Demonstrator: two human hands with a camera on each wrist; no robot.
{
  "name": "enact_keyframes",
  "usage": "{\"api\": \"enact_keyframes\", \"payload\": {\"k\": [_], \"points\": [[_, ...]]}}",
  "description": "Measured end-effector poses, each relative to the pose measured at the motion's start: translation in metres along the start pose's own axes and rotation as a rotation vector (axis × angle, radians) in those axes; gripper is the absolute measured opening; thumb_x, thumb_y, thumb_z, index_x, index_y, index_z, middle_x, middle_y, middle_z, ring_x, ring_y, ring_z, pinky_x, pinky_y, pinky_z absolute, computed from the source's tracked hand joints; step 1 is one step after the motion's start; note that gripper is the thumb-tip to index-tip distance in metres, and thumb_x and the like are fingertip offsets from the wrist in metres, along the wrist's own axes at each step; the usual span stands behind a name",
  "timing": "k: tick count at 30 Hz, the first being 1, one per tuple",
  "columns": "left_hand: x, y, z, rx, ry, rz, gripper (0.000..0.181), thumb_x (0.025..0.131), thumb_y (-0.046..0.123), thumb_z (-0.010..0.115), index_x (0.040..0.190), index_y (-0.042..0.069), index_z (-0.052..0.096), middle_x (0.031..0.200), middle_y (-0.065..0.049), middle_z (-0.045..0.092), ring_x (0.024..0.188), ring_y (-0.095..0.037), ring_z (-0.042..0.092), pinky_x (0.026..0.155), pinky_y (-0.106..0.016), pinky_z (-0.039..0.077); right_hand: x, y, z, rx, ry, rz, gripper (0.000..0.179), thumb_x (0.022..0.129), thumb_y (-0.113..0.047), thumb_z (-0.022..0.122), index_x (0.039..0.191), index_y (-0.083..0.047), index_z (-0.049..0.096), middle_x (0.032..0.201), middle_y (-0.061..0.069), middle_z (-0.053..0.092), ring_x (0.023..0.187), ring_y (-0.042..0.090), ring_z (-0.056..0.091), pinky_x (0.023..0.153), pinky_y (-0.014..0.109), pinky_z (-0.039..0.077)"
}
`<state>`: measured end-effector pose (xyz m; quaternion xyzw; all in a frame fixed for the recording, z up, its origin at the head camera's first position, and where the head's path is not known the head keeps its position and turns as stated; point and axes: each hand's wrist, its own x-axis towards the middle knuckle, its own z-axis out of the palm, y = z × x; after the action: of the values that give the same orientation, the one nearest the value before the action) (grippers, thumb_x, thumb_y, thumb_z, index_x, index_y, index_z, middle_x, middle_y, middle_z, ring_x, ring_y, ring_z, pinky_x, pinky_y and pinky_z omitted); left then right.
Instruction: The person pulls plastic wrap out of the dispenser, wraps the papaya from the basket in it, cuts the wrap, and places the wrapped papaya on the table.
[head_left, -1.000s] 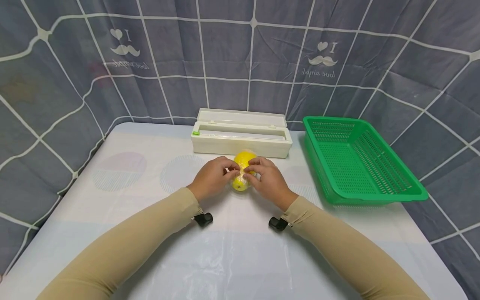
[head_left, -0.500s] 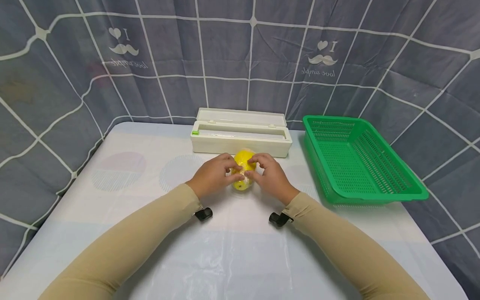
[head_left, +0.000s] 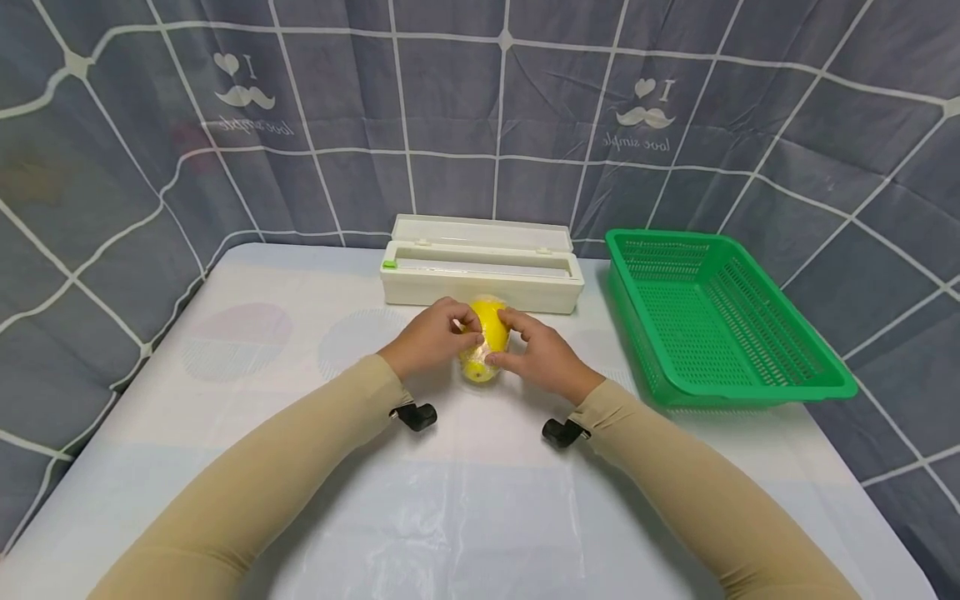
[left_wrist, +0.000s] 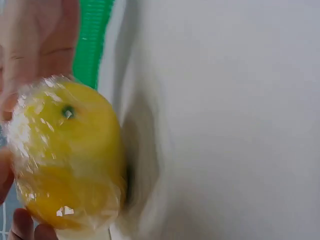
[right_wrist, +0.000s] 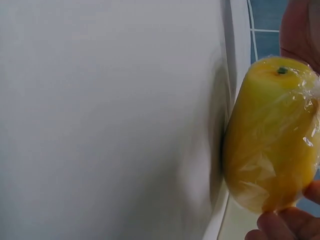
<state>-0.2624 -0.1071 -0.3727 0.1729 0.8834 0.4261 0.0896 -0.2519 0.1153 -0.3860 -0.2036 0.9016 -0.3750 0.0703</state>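
A yellow fruit (head_left: pixel 491 329), wrapped in clear cling film (left_wrist: pixel 30 135), lies on the table in front of the white box. Its kind is not plain under the film; a green stem spot shows at one end in both wrist views. On its left side, my left hand (head_left: pixel 429 340) pinches at the film with thumb and forefinger close together. From the right, my right hand (head_left: pixel 546 357) holds the wrapped fruit between thumb and fingers. Shiny creases of film gather on top between the hands. The fruit's underside is hidden.
Behind the fruit stands a white cling film dispenser (head_left: pixel 480 292) with its lid raised and a green slider at its left end. A green perforated basket (head_left: pixel 652 350) sits at the right. A grey checked curtain (head_left: pixel 450 100) hangs behind the pale table (head_left: pixel 480 517).
Both hands stay at the fruit. My left thumb and forefinger have drawn closer together, and my right fingers have shifted slightly to the fruit's right side. The dispenser and basket have not moved.
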Motion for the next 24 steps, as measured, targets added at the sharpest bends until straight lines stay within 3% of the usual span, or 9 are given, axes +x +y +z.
{"api": "enact_keyframes", "payload": {"k": [5, 10, 13, 18, 24], "points": [[-0.001, 0.0, 0.0, 0.024, -0.028, -0.008, 0.015, 0.101, 0.024, 0.072, 0.111, 0.019, 0.082, 0.116, -0.006, 0.057, 0.106, -0.026, 0.055, 0.092, -0.037, 0.047, 0.001, 0.0, -0.002, -0.017, -0.02, 0.03, 0.077, 0.092, -0.034, 0.084, 0.155, -0.007, 0.05, 0.168, 0.013, 0.04, 0.15, 0.035, 0.048, 0.121, 0.053, 0.043], [-0.006, -0.004, -0.003, 0.136, -0.054, 0.044, 0.028, 0.095, 0.033, 0.08, 0.12, 0.021, 0.082, 0.123, -0.003, 0.055, 0.108, -0.025, 0.055, 0.09, -0.037, 0.047, 0.001, 0.0, -0.004, -0.034, -0.055, 0.027, 0.08, 0.092, -0.036, 0.084, 0.158, -0.009, 0.047, 0.17, 0.012, 0.037, 0.151, 0.038, 0.046, 0.121, 0.055, 0.042], [-0.009, -0.007, -0.003, 0.18, -0.059, 0.083, 0.039, 0.09, 0.038, 0.085, 0.126, 0.022, 0.079, 0.137, -0.006, 0.053, 0.118, -0.029, 0.057, 0.099, -0.042, 0.051, 0.001, 0.001, -0.006, -0.039, -0.089, 0.035, 0.084, 0.091, -0.037, 0.084, 0.16, -0.011, 0.043, 0.173, 0.009, 0.032, 0.149, 0.039, 0.048, 0.121, 0.055, 0.042], [-0.012, -0.009, 0.002, 0.133, -0.042, 0.09, 0.043, 0.088, 0.04, 0.086, 0.126, 0.02, 0.079, 0.16, -0.009, 0.041, 0.139, -0.038, 0.054, 0.117, -0.052, 0.046, 0.0, 0.004, -0.01, -0.016, -0.14, 0.027, 0.09, 0.091, -0.036, 0.084, 0.164, -0.011, 0.037, 0.175, 0.008, 0.026, 0.143, 0.039, 0.054, 0.12, 0.055, 0.043], [-0.012, -0.009, 0.005, 0.094, -0.033, 0.058, 0.037, 0.091, 0.039, 0.083, 0.123, 0.02, 0.08, 0.163, -0.007, 0.038, 0.141, -0.04, 0.052, 0.116, -0.054, 0.046, -0.001, 0.005, -0.012, 0.02, -0.162, 0.043, 0.094, 0.09, -0.031, 0.086, 0.165, -0.013, 0.034, 0.176, 0.006, 0.024, 0.127, 0.034, 0.067, 0.106, 0.045, 0.057]]}}
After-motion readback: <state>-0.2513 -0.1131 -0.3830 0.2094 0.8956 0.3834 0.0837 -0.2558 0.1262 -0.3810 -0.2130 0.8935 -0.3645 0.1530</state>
